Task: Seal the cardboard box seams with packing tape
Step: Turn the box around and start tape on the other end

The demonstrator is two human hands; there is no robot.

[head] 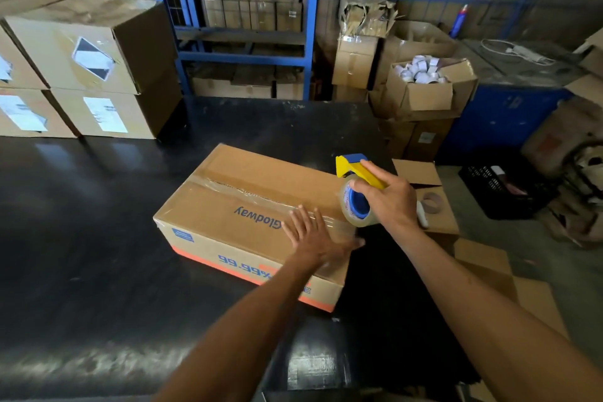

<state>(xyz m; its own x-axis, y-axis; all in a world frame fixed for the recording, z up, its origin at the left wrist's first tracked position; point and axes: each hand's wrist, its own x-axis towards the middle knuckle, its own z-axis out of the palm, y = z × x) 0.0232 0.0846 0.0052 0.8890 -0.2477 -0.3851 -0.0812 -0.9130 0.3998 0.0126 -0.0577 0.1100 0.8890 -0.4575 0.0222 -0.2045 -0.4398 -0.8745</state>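
Head view. Cardboard box [248, 222]: lies on the black table [98, 238], clear tape along its top seam. Left hand [315, 238]: grip open, palm flat on the box's near right end. Right hand [390, 202]: grip closed around the yellow-and-blue tape dispenser [357, 186], at the box's right edge.

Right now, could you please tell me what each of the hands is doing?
Left hand: open, fingers spread, pressing flat on the taped top of the cardboard box.
Right hand: closed around the yellow and blue tape dispenser at the box's right end.
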